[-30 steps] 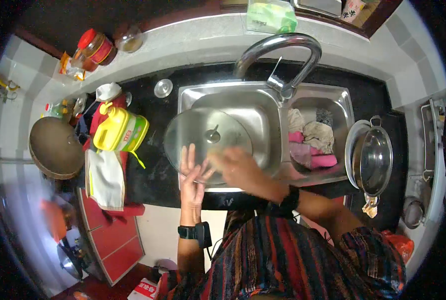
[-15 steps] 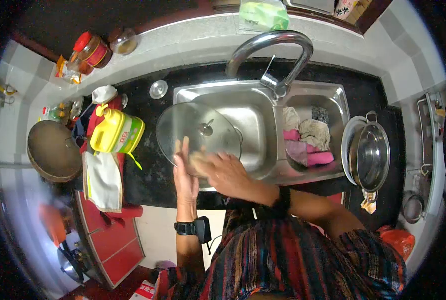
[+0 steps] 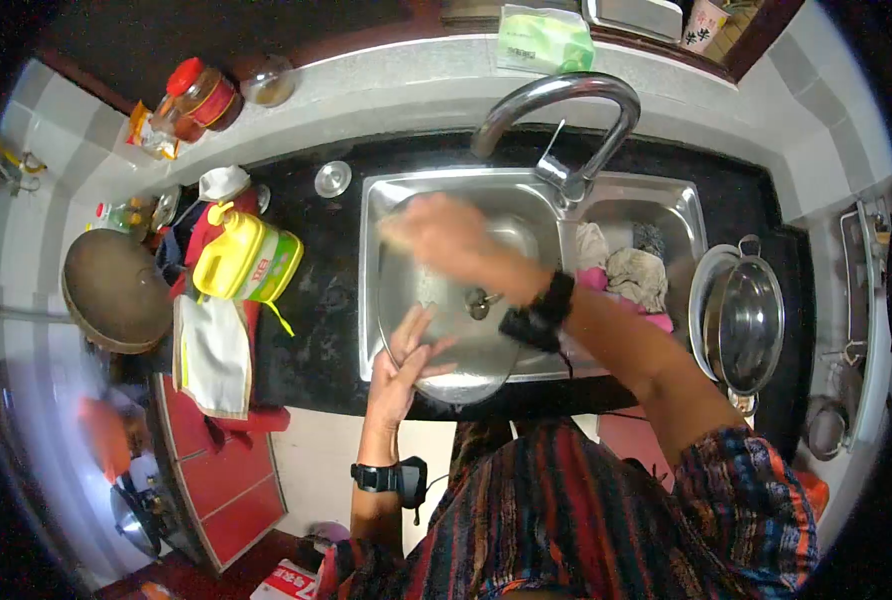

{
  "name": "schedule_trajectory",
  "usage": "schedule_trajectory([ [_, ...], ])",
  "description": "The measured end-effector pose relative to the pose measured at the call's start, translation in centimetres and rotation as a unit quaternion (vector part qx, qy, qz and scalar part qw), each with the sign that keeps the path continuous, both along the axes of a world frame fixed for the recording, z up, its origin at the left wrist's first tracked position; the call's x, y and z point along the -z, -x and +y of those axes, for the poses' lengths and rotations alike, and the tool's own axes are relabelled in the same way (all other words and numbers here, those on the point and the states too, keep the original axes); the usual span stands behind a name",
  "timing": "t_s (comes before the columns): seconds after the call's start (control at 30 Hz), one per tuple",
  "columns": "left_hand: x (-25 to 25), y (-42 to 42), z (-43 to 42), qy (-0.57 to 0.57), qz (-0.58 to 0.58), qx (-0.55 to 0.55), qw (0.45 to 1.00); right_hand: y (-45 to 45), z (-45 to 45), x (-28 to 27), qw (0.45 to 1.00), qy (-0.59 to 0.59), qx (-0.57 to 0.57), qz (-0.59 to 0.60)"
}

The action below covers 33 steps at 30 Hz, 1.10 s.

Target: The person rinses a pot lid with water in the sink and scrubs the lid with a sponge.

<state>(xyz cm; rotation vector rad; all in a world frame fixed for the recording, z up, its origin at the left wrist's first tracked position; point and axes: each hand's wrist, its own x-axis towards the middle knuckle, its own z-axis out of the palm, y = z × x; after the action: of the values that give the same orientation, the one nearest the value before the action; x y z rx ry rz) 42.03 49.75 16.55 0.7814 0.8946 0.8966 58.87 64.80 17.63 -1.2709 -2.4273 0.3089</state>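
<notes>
A clear glass pot lid (image 3: 471, 352) is tilted over the left sink basin, its dark knob (image 3: 478, 303) near the middle. My left hand (image 3: 398, 375) grips the lid at its near left rim, with the fingers spread on the glass. My right hand (image 3: 446, 235), smeared by motion, is over the far part of the lid. In its fingers is a tan scrubbing pad (image 3: 396, 235), blurred. Behind the hands stands the curved chrome faucet (image 3: 556, 90).
In the right basin (image 3: 656, 190) lie wrung cloths (image 3: 636, 280) and pink gloves (image 3: 656, 320). Steel pans (image 3: 746, 320) sit to its right. On the left are a yellow detergent jug (image 3: 241, 260), a white cloth (image 3: 211, 355) and a brown wok (image 3: 116, 290). A small glass lid (image 3: 333, 179) lies behind.
The glass lid has moved right and nearer to me. My right hand has swept from the lid's near edge up to its far side with the scrubbing pad. My left hand shifted slightly right.
</notes>
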Motion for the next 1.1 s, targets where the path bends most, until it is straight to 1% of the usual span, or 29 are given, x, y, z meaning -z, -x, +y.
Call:
schedule_trajectory([
  [0.03, -0.6, 0.0, -0.4, -0.002, -0.008, -0.010, 1.000, -1.7, 2.0, 1.7, 0.999, -0.012, -0.014, -0.036],
  [0.07, -0.7, 0.3, -0.7, -0.004, -0.006, -0.012, 1.000, -2.1, 1.8, 1.5, 0.999, -0.014, -0.015, -0.034],
  [0.13, -0.7, 0.5, -1.0, 0.005, -0.016, -0.005, 1.000, -2.7, 0.6, 0.8, 0.997, -0.056, -0.009, -0.044],
  [0.17, -0.7, 0.6, -0.9, 0.004, -0.011, 0.017, 1.000, -1.9, -0.2, 0.7, 0.986, -0.149, -0.072, 0.027],
  [0.2, -0.5, 0.6, -0.6, 0.006, -0.010, 0.017, 1.000, -0.9, -1.6, -0.2, 0.986, -0.147, -0.072, 0.028],
  [0.27, -0.3, 0.7, 0.2, 0.005, 0.004, 0.061, 0.998, 0.4, -4.2, -3.0, 0.967, -0.103, -0.219, 0.085],
  [0.3, -0.5, 0.7, 0.3, 0.004, 0.010, 0.057, 0.998, -0.4, -3.8, -2.6, 0.963, -0.126, -0.202, 0.126],
  [0.33, -0.9, 0.7, 0.4, -0.001, 0.007, 0.060, 0.998, -1.9, -2.3, -0.9, 0.964, -0.131, -0.200, 0.121],
  [0.37, -1.5, 1.0, 0.1, -0.011, 0.019, 0.061, 0.998, -3.4, -0.6, 1.8, 0.986, -0.126, -0.100, 0.051],
  [0.4, -2.0, 1.4, -0.3, -0.018, 0.035, 0.060, 0.997, -4.2, 0.1, 3.3, 0.993, -0.118, 0.000, -0.016],
  [0.43, -2.4, 1.6, -0.5, -0.016, 0.033, 0.055, 0.998, -4.6, 0.0, 3.2, 0.993, -0.118, 0.000, -0.013],
  [0.5, -2.5, 1.5, -0.3, -0.016, 0.032, 0.062, 0.997, -5.7, -0.1, 2.7, 0.992, -0.113, -0.012, 0.046],
  [0.53, -2.5, 1.4, -0.4, -0.014, 0.030, 0.065, 0.997, -5.0, -0.6, 1.4, 0.993, -0.112, -0.011, 0.045],
  [0.6, -1.8, 1.0, 0.3, -0.007, 0.029, 0.071, 0.997, -1.7, -3.1, -2.7, 0.962, -0.169, -0.191, 0.095],
  [0.63, -1.6, 0.8, 0.6, -0.005, 0.024, 0.077, 0.997, -1.3, -4.6, -4.1, 0.958, -0.134, -0.215, 0.133],
  [0.67, -1.9, 0.6, 0.7, -0.007, 0.023, 0.081, 0.996, -1.9, -4.3, -3.6, 0.959, -0.136, -0.211, 0.131],
  [0.73, -2.8, 0.8, 0.4, -0.032, 0.043, 0.070, 0.996, -3.9, -3.2, -1.1, 0.978, -0.137, -0.124, 0.101],
  [0.77, -2.9, 1.3, 0.1, -0.038, 0.043, 0.069, 0.996, -6.0, -2.6, 0.5, 0.986, -0.113, -0.067, 0.108],
  [0.8, -2.9, 1.5, 0.0, -0.037, 0.045, 0.066, 0.996, -6.5, -2.2, 0.7, 0.985, -0.112, -0.069, 0.109],
  [0.87, -2.8, 1.7, 0.2, -0.016, 0.001, 0.063, 0.998, -7.2, -1.6, 1.1, 0.992, -0.086, -0.070, 0.067],
  [0.9, -2.6, 1.4, 0.4, -0.016, 0.000, 0.065, 0.998, -6.4, -1.9, 0.1, 0.992, -0.087, -0.068, 0.066],
  [0.97, -2.4, 0.9, 0.7, -0.014, 0.021, 0.069, 0.997, -2.9, -4.1, -3.8, 0.970, -0.137, -0.181, 0.090],
  [1.0, -2.5, 1.0, 0.6, -0.013, 0.022, 0.071, 0.997, -2.3, -5.2, -5.2, 0.960, -0.108, -0.232, 0.110],
  [1.07, -2.8, 1.2, 0.8, -0.027, 0.021, 0.066, 0.997, -2.7, -3.7, -2.5, 0.974, -0.110, -0.192, 0.052],
  [1.1, -3.1, 1.4, 0.6, -0.043, 0.038, 0.063, 0.996, -4.2, -1.7, 0.1, 0.974, -0.111, -0.192, 0.050],
])
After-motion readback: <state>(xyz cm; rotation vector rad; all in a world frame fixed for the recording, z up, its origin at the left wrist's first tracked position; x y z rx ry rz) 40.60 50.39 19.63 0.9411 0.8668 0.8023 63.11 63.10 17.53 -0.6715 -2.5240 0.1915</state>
